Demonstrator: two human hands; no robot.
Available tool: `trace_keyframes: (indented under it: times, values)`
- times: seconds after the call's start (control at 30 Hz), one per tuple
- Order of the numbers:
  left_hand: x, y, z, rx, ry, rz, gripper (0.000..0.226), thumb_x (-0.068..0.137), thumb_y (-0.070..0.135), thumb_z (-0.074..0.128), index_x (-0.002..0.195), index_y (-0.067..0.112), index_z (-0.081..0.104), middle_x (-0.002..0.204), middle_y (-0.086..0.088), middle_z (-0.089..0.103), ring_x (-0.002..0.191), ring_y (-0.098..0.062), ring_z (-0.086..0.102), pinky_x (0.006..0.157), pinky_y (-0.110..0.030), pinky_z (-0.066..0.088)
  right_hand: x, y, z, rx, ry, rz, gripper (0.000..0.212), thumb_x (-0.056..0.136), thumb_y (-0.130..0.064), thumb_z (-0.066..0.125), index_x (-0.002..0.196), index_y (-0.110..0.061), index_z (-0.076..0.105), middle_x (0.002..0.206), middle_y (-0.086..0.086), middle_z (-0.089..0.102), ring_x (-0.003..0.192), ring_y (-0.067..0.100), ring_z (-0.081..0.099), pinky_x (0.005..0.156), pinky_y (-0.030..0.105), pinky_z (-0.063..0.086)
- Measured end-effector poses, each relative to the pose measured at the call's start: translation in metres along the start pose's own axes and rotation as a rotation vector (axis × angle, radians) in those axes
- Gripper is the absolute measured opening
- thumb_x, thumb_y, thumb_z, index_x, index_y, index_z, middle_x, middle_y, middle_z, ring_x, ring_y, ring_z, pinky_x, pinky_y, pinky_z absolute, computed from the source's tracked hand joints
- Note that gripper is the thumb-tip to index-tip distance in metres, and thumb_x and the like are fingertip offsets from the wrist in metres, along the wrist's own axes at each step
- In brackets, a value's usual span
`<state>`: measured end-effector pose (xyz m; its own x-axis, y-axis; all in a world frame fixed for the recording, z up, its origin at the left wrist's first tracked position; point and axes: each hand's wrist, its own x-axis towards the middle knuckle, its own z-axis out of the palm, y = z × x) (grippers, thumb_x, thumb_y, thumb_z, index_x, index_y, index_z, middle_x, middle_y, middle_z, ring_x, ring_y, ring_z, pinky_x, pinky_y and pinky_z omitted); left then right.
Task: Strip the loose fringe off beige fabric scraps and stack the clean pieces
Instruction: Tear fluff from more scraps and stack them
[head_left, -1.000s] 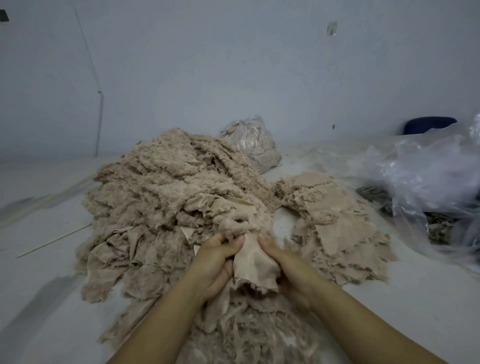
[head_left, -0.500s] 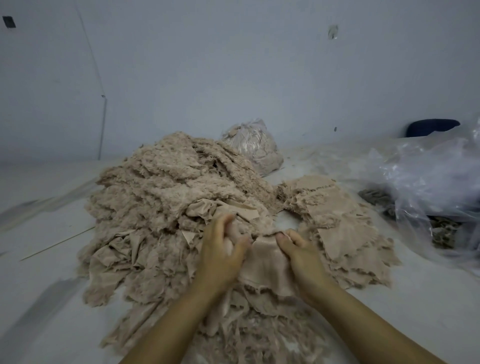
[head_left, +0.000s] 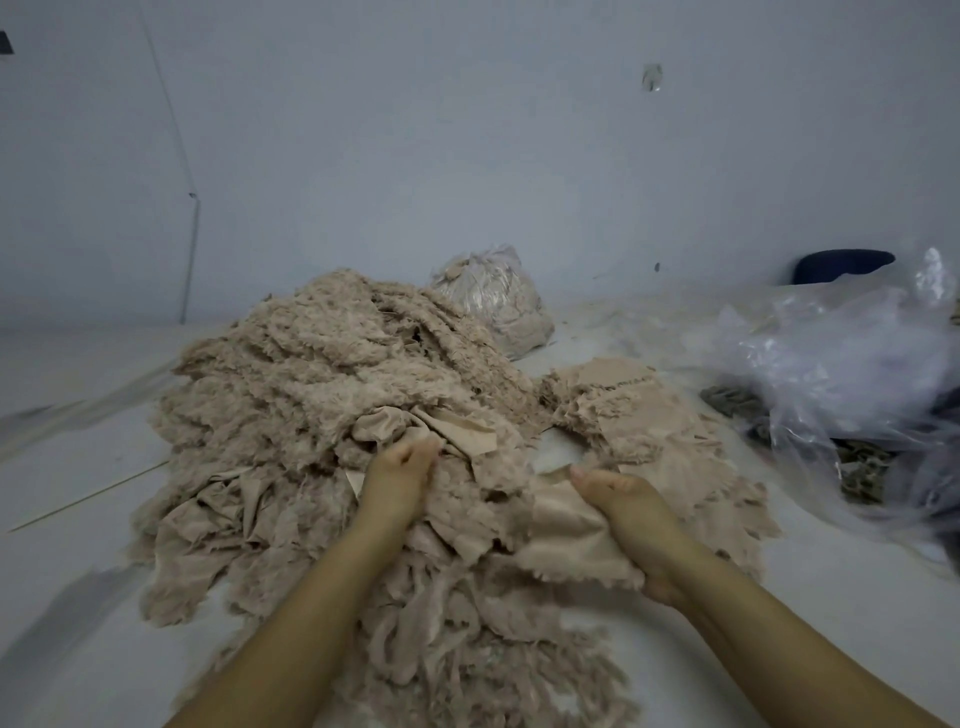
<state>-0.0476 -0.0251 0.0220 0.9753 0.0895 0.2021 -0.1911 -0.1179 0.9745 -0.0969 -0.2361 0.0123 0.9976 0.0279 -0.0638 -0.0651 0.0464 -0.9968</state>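
arms: bare, no sleeves in view | wrists: apparently no watch or bands

Single head-worn wide-angle view, facing forward and down, close over fabric pile (head_left: 332, 395) toward wall (head_left: 467, 156).

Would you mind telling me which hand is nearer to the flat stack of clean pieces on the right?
Right. The right hand, gripping a fabric scrap, sits at the near-left edge of the stack of clean pieces. The left hand is farther left, on the big fringe pile.
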Motion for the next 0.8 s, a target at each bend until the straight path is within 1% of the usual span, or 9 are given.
trace_keyframes:
  times: [0.07, 0.13, 0.2, 0.3, 0.33, 0.4, 0.5, 0.63, 0.8]
  values:
    - [-0.004, -0.003, -0.007, 0.168, -0.158, 0.118, 0.032, 0.097, 0.025, 0.049, 0.068, 0.012, 0.057, 0.05, 0.009, 0.051, 0.046, -0.008, 0.045, 0.046, -0.018, 0.036, 0.007, -0.009, -0.012, -0.079, 0.102, -0.081, 0.035, 0.095, -0.037, 0.053, 0.089, -0.003, 0.062, 0.075, 0.018, 0.055, 0.064, 0.028, 0.05, 0.059, 0.036, 0.038]
    - [-0.014, -0.008, -0.001, 0.203, -0.414, 0.086, 0.018, 0.092, 0.031, 0.055, 0.092, 0.016, 0.065, 0.082, 0.009, 0.068, 0.072, -0.003, 0.064, 0.063, -0.016, 0.049, 0.015, -0.024, -0.021, -0.141, 0.211, -0.189, 0.034, 0.096, -0.037, 0.052, 0.084, -0.006, 0.061, 0.072, 0.015, 0.056, 0.067, 0.025, 0.051, 0.055, 0.03, 0.04]
    - [-0.019, -0.012, 0.008, 0.206, -0.57, 0.05, 0.034, 0.081, 0.039, 0.062, 0.113, 0.027, 0.057, 0.112, 0.013, 0.063, 0.099, 0.004, 0.062, 0.083, -0.016, 0.05, 0.02, -0.037, -0.025, -0.146, 0.22, -0.263, 0.036, 0.096, -0.036, 0.052, 0.073, -0.011, 0.063, 0.067, 0.005, 0.063, 0.061, 0.017, 0.058, 0.048, 0.019, 0.042]
    - [-0.02, -0.009, 0.029, 0.171, -0.606, 0.03, 0.054, 0.078, 0.039, 0.064, 0.127, 0.025, 0.046, 0.122, 0.015, 0.056, 0.114, 0.003, 0.054, 0.1, -0.024, 0.045, 0.022, -0.042, -0.02, -0.099, 0.101, -0.293, 0.034, 0.095, -0.035, 0.054, 0.071, -0.016, 0.068, 0.065, 0.0, 0.066, 0.057, 0.008, 0.06, 0.051, 0.017, 0.045]
    - [-0.022, -0.008, 0.036, 0.223, -0.611, 0.057, 0.044, 0.082, 0.036, 0.065, 0.122, 0.022, 0.053, 0.114, 0.011, 0.061, 0.105, 0.002, 0.058, 0.094, -0.024, 0.048, 0.024, -0.041, -0.018, -0.058, 0.092, -0.282, 0.033, 0.095, -0.035, 0.054, 0.075, -0.013, 0.068, 0.066, 0.001, 0.066, 0.058, 0.009, 0.061, 0.051, 0.019, 0.047]
    - [-0.024, -0.005, 0.043, 0.332, -0.607, 0.12, 0.011, 0.092, 0.023, 0.06, 0.083, 0.024, 0.067, 0.073, 0.007, 0.066, 0.064, 0.001, 0.059, 0.065, -0.023, 0.049, 0.029, -0.041, -0.02, -0.076, 0.212, -0.305, 0.034, 0.095, -0.032, 0.055, 0.071, -0.009, 0.062, 0.061, 0.002, 0.06, 0.053, 0.007, 0.056, 0.046, 0.014, 0.041]
    - [-0.021, -0.007, 0.033, 0.327, -0.478, 0.193, 0.05, 0.096, 0.015, 0.053, 0.048, 0.031, 0.057, 0.044, 0.012, 0.05, 0.041, 0.002, 0.042, 0.053, -0.015, 0.037, 0.038, -0.038, -0.039, -0.21, 0.445, -0.343, 0.035, 0.094, -0.028, 0.058, 0.063, -0.013, 0.053, 0.06, -0.001, 0.05, 0.053, 0.01, 0.045, 0.04, 0.013, 0.032]
    - [-0.02, 0.004, 0.029, 0.263, -0.356, 0.173, 0.035, 0.097, 0.016, 0.05, 0.062, 0.017, 0.055, 0.053, 0.01, 0.055, 0.048, -0.003, 0.048, 0.054, -0.018, 0.042, 0.044, -0.029, -0.043, -0.214, 0.464, -0.34, 0.035, 0.092, -0.025, 0.061, 0.058, -0.021, 0.059, 0.055, -0.01, 0.054, 0.054, 0.008, 0.048, 0.046, 0.016, 0.037]
    - [-0.018, 0.021, 0.05, -0.485, -0.108, -0.389, 0.018, 0.101, 0.012, 0.035, 0.096, 0.007, 0.051, 0.089, -0.011, 0.064, 0.08, -0.027, 0.065, 0.062, -0.042, 0.056, 0.028, -0.011, -0.013, -0.342, 0.428, -0.425, 0.029, 0.098, -0.029, 0.049, 0.07, -0.02, 0.05, 0.06, -0.005, 0.048, 0.052, 0.004, 0.043, 0.047, 0.019, 0.033]
